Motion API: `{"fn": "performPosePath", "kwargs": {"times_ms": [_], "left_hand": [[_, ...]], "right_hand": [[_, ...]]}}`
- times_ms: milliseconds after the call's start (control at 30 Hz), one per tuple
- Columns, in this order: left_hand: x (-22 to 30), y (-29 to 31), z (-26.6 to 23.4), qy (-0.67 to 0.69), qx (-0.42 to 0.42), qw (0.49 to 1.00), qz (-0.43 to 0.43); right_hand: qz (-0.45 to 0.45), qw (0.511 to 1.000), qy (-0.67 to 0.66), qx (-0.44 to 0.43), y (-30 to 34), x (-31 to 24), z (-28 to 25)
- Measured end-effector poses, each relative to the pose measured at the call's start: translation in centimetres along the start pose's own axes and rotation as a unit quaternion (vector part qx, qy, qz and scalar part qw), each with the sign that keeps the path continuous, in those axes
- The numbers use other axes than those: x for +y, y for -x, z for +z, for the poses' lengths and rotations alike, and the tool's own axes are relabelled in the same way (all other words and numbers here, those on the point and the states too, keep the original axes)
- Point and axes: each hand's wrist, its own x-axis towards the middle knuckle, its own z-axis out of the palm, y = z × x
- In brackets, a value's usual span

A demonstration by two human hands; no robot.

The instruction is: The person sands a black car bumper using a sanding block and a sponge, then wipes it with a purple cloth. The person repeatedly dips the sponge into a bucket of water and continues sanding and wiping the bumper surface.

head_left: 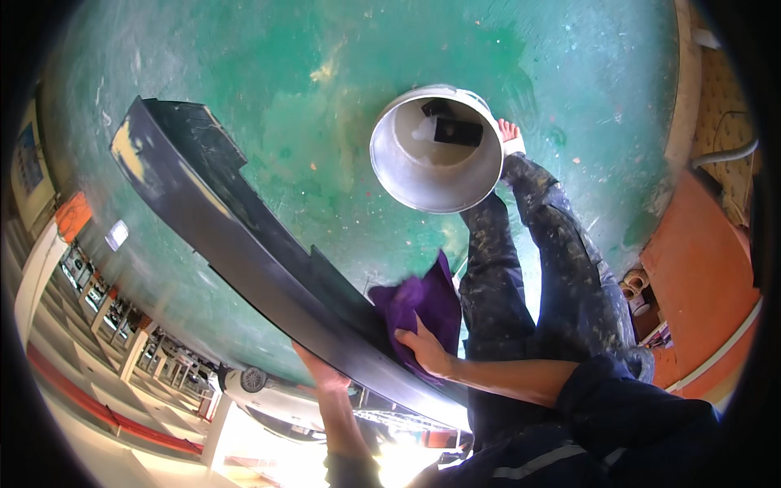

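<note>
A long dark car bumper (244, 256) with yellowish filler patches slants from the far left down to my body. My left hand (323, 372) grips its lower outer edge, and its fingers are partly hidden behind the panel. In my right hand (426, 348) is a bunched purple cloth (437, 305), pressed against the bumper's inner side near my lap. My thumb lies over the fabric, while the other fingers are mostly hidden. Beyond the cloth, a pale bucket (435, 185) stands on the floor by my feet. Cloudy liquid and dark blocks (458, 132) show inside it.
Green, stained floor (293, 154) spreads around the bucket. An orange-red panel (704, 268) stands at the right, with a grey hose (724, 153) above it. A white car (272, 397) is parked at the lower left, near shelving and posts.
</note>
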Motion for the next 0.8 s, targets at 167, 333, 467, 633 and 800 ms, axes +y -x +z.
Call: {"fn": "performPosePath", "kwargs": {"times_ms": [167, 333, 467, 633, 800], "left_hand": [[-0.1, 0.1, 1.8, 0.003, -0.011, 1.000, 0.005], [0.7, 0.7, 2.2, 0.035, -0.035, 0.999, 0.016], [0.4, 0.5, 1.7, 0.106, -0.059, 0.992, -0.020], [0.1, -0.3, 1.5, 0.080, -0.084, 0.993, -0.027], [-1.1, 0.3, 1.2, 0.078, -0.077, 0.994, -0.029]], "right_hand": [[-0.051, 0.998, -0.041, 0.007, -1.6, -3.2, 2.8], [-0.201, 0.974, 0.031, -0.100, -6.2, -12.9, 8.3], [-0.318, 0.931, 0.079, -0.161, -10.6, -22.2, 11.8], [-0.298, 0.890, 0.342, -0.046, -12.0, -28.7, 15.3], [-0.309, 0.914, 0.262, 0.035, -15.6, -36.5, 18.5]]}}
